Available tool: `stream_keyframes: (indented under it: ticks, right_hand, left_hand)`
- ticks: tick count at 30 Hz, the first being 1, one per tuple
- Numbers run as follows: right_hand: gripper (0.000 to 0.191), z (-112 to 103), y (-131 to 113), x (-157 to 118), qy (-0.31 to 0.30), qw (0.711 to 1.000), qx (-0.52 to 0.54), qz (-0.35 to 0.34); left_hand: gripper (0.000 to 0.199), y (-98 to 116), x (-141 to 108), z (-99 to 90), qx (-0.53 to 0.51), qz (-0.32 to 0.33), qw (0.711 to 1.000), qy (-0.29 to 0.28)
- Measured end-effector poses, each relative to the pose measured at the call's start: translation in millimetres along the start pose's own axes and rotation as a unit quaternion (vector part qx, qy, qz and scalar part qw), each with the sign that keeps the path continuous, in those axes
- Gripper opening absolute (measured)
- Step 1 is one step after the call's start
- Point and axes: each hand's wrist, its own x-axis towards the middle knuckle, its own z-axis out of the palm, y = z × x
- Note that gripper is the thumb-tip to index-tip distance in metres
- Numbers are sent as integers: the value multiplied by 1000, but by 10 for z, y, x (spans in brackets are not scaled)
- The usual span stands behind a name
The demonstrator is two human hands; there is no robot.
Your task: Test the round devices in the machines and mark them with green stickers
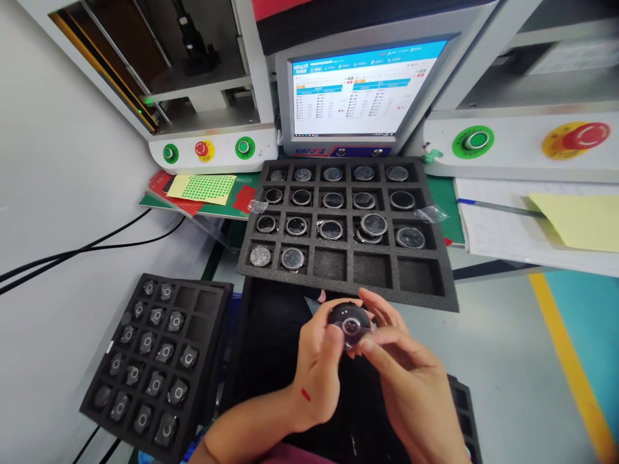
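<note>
Both my hands are together in front of the near edge of a black foam tray. Between them is a round black watch case, its back side with a pale ring facing up. My left hand grips the case from the left, thumb on its lower edge. My right hand pinches a clear film at the lower right of the case. In the foam tray, several round watch cases sit face up in compartments. One watch case lies stacked on another.
At the left stands a second foam tray of wrapped watch cases. Behind are a monitor and machines with green buttons and red emergency stops. A yellow sticker sheet, a pen and papers flank the tray.
</note>
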Motion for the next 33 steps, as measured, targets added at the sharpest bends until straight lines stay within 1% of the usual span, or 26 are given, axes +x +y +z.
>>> stream_keyframes:
  ticks: [2, 5, 7, 10, 12, 14, 16, 17, 18, 19, 20, 21, 23, 24, 25, 26, 27, 28, 30, 32, 33]
  right_hand:
    - [17, -5, 1, -3, 4, 1000, 1, -1]
    - [21, 3, -2, -4, 11, 1000, -11, 1]
    - [24, 21, 3, 1, 44, 999, -7, -8]
    - [36, 53, 30, 36, 100, 993, 51, -21]
    - [43, 68, 54, 82, 99, 991, 91, -4]
    - [42, 69, 70, 139, 91, 988, 121, 32]
    - [39, 46, 70, 192, 96, 982, 152, 65]
    - [38, 24, 64, 213, 106, 978, 164, 70]
    - [37, -3, 54, 228, 118, 976, 170, 63]
    - [36, -37, 42, 237, 130, 976, 170, 49]
    - [35, -75, 27, 241, 140, 976, 165, 29]
    - [33, -116, 11, 241, 146, 977, 158, 6]
    - [28, -209, -29, 238, 140, 979, 141, -35]
    - [25, -260, -55, 239, 132, 981, 129, -56]
    - [22, -314, -84, 246, 125, 983, 112, -79]
    - [20, -370, -118, 261, 119, 983, 91, -104]
    - [19, -427, -156, 285, 117, 983, 62, -126]
    - [18, -481, -197, 323, 116, 982, 27, -149]
    - [16, -571, -282, 444, 128, 970, -55, -200]
    - [13, -609, -362, 631, 140, 944, -153, -257]
    - [11, -601, -399, 746, 139, 924, -221, -279]
  left_hand:
    - [41, 13, -8, -5, 44, 17, 999, -11]
    - [31, 14, -32, -13, 104, 33, 994, -4]
    - [29, 7, -51, -25, 139, 44, 989, -1]
    - [28, 3, -59, -51, 162, 52, 985, -13]
    - [28, 10, -43, -69, 181, 57, 981, -26]
    - [27, 20, -16, -87, 228, 71, 970, -39]
    - [23, 31, 28, -110, 285, 105, 951, -52]
    - [22, 36, 61, -125, 315, 130, 938, -59]
    - [22, 43, 108, -144, 349, 164, 920, -64]
    - [22, 50, 171, -166, 387, 208, 896, -64]
    - [23, 58, 252, -190, 428, 257, 865, -57]
    - [23, 67, 350, -214, 470, 308, 826, -43]
    - [20, 84, 575, -256, 552, 393, 735, -2]
    - [19, 91, 687, -273, 589, 417, 692, 16]
    - [18, 96, 788, -286, 623, 427, 655, 26]
    - [18, 100, 870, -296, 653, 427, 625, 29]
    - [19, 102, 931, -305, 676, 423, 602, 26]
    - [20, 104, 968, -313, 693, 418, 587, 15]
    - [18, 112, 982, -332, 709, 412, 572, -21]
    - [17, 130, 951, -351, 720, 407, 560, -52]
    - [17, 142, 929, -359, 726, 404, 553, -63]
